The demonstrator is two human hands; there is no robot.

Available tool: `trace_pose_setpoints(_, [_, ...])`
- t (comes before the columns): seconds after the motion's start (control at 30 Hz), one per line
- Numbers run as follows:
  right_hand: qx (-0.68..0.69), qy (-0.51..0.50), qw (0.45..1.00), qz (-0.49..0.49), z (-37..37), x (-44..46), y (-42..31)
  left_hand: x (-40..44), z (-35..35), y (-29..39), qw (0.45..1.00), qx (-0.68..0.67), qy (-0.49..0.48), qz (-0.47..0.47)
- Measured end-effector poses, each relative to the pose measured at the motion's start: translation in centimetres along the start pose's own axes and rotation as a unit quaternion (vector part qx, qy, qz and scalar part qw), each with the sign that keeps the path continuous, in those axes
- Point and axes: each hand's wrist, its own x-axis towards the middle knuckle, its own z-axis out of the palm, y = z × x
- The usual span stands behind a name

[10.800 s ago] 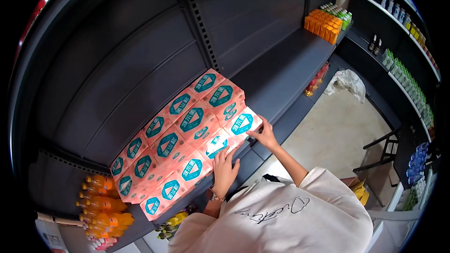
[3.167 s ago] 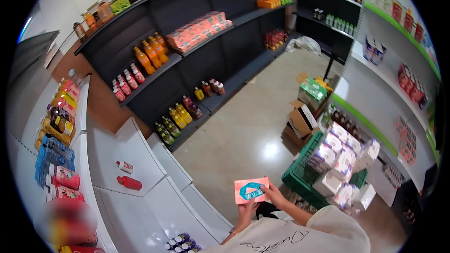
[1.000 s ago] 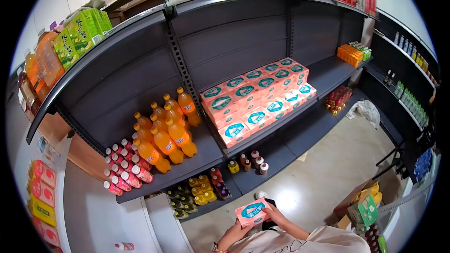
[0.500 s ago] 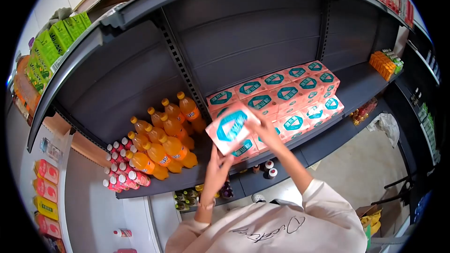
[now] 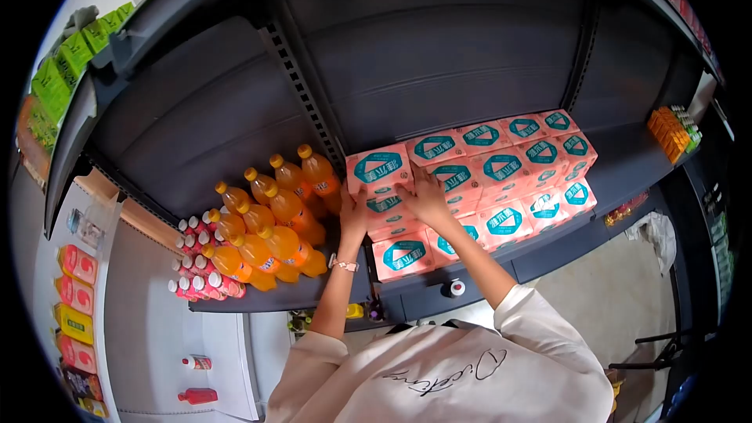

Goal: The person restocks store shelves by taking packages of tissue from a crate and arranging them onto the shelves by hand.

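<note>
A pink box with a teal hexagon label sits at the back left end of the stack of like boxes, its top a little higher than its neighbours. My left hand presses on its near left side. At its near right corner is my right hand, fingers bent against the box edge. Both hands grip this box between them; some fingertips are hidden. Below, the front row of pink boxes lies on the dark shelf.
Orange soda bottles stand left of my left hand, with small pink bottles beyond them. Orange small packs are at the shelf's right end. An upper shelf edge curves overhead. A white plastic bag hangs low at right.
The box, held tilted in front of the stack before, now rests on its back left end. Both hands moved forward with it, and the right hand shifted to its near right corner.
</note>
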Motion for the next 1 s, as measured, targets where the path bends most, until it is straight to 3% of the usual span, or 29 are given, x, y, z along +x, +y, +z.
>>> trace_pose_setpoints(0.1, [0.068, 0.122, 0.984, -0.112, -1.8, -3.3, -0.9, -3.0, -0.6, 4.1, 0.995, -0.088, -0.044, -0.022])
trace_pose_setpoints(0.13, [0.085, 0.105, 0.987, -0.092, -1.7, -5.3, -0.4, -4.3, -0.8, 3.2, 0.996, -0.081, -0.023, -0.024])
trace_pose_setpoints(0.17, [0.089, 0.13, 0.981, -0.111, -1.4, -7.5, 0.0, -6.3, -1.3, -2.9, 0.998, -0.009, 0.044, -0.052])
trace_pose_setpoints(0.27, [0.052, -0.039, 0.997, -0.037, -1.3, -13.3, 1.7, -12.0, -0.3, -4.3, 0.983, 0.007, 0.026, -0.179])
trace_pose_setpoints(0.3, [0.022, -0.049, 0.997, -0.06, -1.3, -14.4, 2.1, -13.4, 0.1, -4.4, 0.974, 0.016, 0.021, -0.227])
trace_pose_setpoints(0.37, [-0.034, -0.075, 0.991, -0.107, -1.2, -16.2, 2.8, -15.0, 0.7, -4.6, 0.975, 0.148, -0.032, -0.161])
trace_pose_setpoints(0.47, [-0.069, -0.102, 0.981, -0.149, -1.5, -16.3, 3.1, -15.4, 1.7, -3.0, 0.961, -0.009, -0.005, -0.275])
trace_pose_setpoints(0.5, [-0.074, -0.108, 0.979, -0.157, -1.7, -16.1, 3.1, -15.2, 1.6, -2.2, 0.976, -0.05, 0.021, -0.209])
trace_pose_setpoints(0.6, [-0.071, -0.07, 0.982, -0.162, -0.6, -16.1, 4.4, -15.1, 1.1, -4.6, 0.95, -0.162, 0.088, -0.252])
trace_pose_setpoints(0.7, [-0.028, -0.042, 0.986, -0.16, -0.9, -16.8, 3.5, -15.4, 0.7, 0.1, 0.99, -0.016, 0.071, -0.122])
trace_pose_setpoints(0.83, [0.053, -0.005, 0.978, -0.2, -3.3, -16.7, -0.1, -16.5, -0.8, 7.1, 0.991, -0.077, 0.109, -0.015])
trace_pose_setpoints(0.87, [0.062, 0.018, 0.975, -0.214, -3.8, -15.9, -1.0, -15.9, -1.6, 5.5, 0.99, -0.018, 0.134, 0.035])
trace_pose_setpoints(0.93, [0.079, 0.04, 0.97, -0.227, -4.3, -13.5, -2.0, -13.3, -1.6, 7.4, 0.989, -0.085, 0.114, -0.032])
trace_pose_setpoints(1.0, [0.085, 0.057, 0.97, -0.221, -4.2, -10.4, -2.4, -10.0, -1.2, 4.9, 0.981, -0.147, 0.114, -0.047])
